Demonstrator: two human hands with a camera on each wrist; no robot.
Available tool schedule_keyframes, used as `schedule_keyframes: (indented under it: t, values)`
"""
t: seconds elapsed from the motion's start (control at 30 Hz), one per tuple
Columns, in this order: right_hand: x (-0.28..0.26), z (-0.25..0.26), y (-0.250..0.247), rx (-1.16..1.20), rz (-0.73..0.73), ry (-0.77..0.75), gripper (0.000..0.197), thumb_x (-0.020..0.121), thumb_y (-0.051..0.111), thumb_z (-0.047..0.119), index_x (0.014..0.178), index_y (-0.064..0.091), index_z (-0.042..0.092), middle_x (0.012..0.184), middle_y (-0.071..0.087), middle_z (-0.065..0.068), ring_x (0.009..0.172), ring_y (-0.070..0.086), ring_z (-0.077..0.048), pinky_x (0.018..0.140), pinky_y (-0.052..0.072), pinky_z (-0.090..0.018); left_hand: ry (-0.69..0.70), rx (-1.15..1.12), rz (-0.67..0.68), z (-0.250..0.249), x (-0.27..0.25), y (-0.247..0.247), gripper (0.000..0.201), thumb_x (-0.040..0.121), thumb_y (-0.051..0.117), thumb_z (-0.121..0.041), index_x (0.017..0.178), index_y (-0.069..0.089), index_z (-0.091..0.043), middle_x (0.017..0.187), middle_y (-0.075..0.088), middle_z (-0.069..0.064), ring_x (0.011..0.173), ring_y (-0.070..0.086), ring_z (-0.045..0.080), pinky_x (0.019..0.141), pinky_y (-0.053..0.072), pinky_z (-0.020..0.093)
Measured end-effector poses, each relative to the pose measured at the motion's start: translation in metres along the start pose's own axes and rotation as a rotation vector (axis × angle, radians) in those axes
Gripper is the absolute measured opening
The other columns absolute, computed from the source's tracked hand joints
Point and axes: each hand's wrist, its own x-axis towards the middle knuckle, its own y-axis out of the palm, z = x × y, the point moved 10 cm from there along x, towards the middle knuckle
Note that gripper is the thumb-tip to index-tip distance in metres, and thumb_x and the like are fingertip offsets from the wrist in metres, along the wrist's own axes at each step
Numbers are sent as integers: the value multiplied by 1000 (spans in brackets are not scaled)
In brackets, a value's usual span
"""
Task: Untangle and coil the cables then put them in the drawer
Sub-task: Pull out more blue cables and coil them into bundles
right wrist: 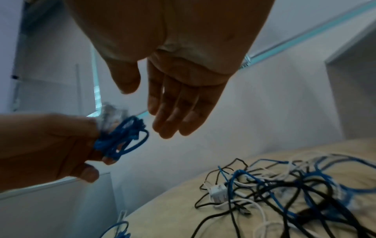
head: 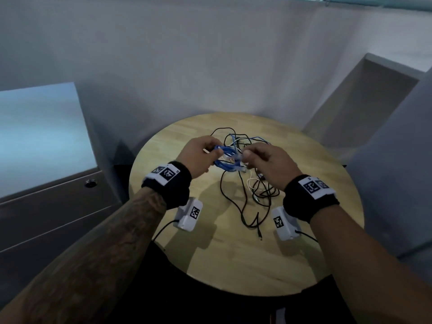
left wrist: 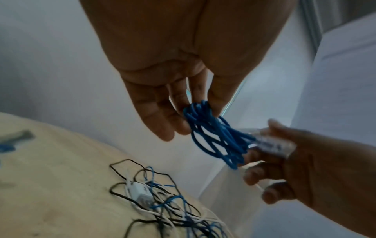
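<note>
Two forearms with black wristbands, raised over a round pale-wood table (head: 292, 253). Left hand (head: 198, 157): fingers curled, clamped on a small coil of blue cable (head: 225, 157), thin, round-section, several loops. Right hand (head: 268, 162): thumb and fingers pinching the coil's clear plastic plug (left wrist: 272, 144), visible only from the left wrist. Below the grip: loose tangle (right wrist: 284, 190) of black, white and blue cables, with a white boxy adapter (right wrist: 218, 192).
</note>
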Motion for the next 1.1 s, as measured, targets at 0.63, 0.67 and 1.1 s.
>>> schedule_keyframes:
  t: [0.63, 0.67, 1.1]
  values:
    - [83, -164, 17, -469, 115, 272, 36, 102, 49, 29, 135, 58, 20, 134, 62, -8, 119, 58, -31, 99, 48, -39, -578, 317, 18, 171, 118, -63, 27, 92, 64, -14, 108, 66, 8, 105, 68, 25, 96, 65, 36, 89, 51, 45]
    - [86, -166, 20, -462, 110, 278, 35, 101, 51, 31, 133, 60, 20, 132, 63, -8, 118, 59, -30, 99, 48, -40, -591, 355, 31, 176, 119, -61, 23, 92, 63, -13, 104, 66, 6, 103, 67, 23, 93, 65, 34, 91, 52, 45]
    - [82, -111, -38, -119, -145, 152, 9, 93, 64, 18, 95, 72, 15, 93, 72, 0, 87, 64, -15, 75, 47, -15, -372, 813, 36, 128, 129, -50, 59, 96, 55, -39, 140, 43, -3, 146, 42, 20, 129, 46, 37, 103, 37, 42]
